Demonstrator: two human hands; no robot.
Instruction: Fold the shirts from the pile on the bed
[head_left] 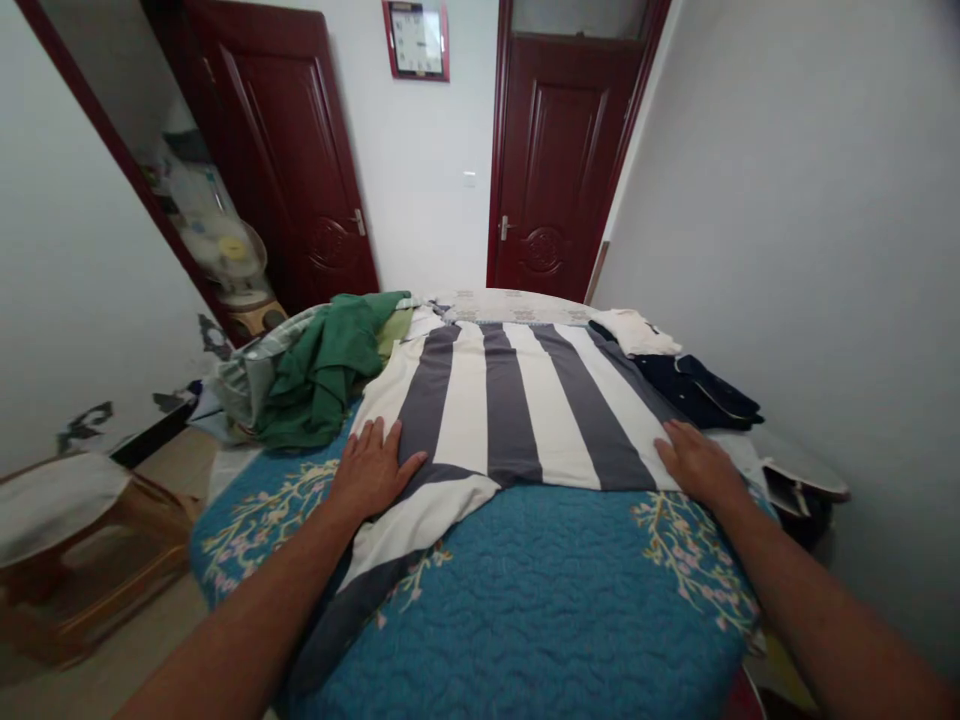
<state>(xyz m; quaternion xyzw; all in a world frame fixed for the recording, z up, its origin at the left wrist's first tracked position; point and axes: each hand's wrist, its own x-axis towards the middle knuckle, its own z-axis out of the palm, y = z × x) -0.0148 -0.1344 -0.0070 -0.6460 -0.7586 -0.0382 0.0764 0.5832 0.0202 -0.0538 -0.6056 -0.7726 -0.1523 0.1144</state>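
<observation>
A shirt with wide grey and white stripes lies spread over the blue quilted cover of a table. One sleeve stretches toward me at the lower left, passing beside my left forearm. My left hand rests flat on the shirt's left side, its fingers spread and thumb out. At the right edge of the shirt, my right hand has its thumb and fingers bent close together on the fabric. The part of the edge under this hand is hidden.
Green clothing is heaped at the table's left. Dark navy clothing and a cream folded cloth lie at the right. A wooden stool stands at the left. Beyond the table are two dark red doors and a wall clock.
</observation>
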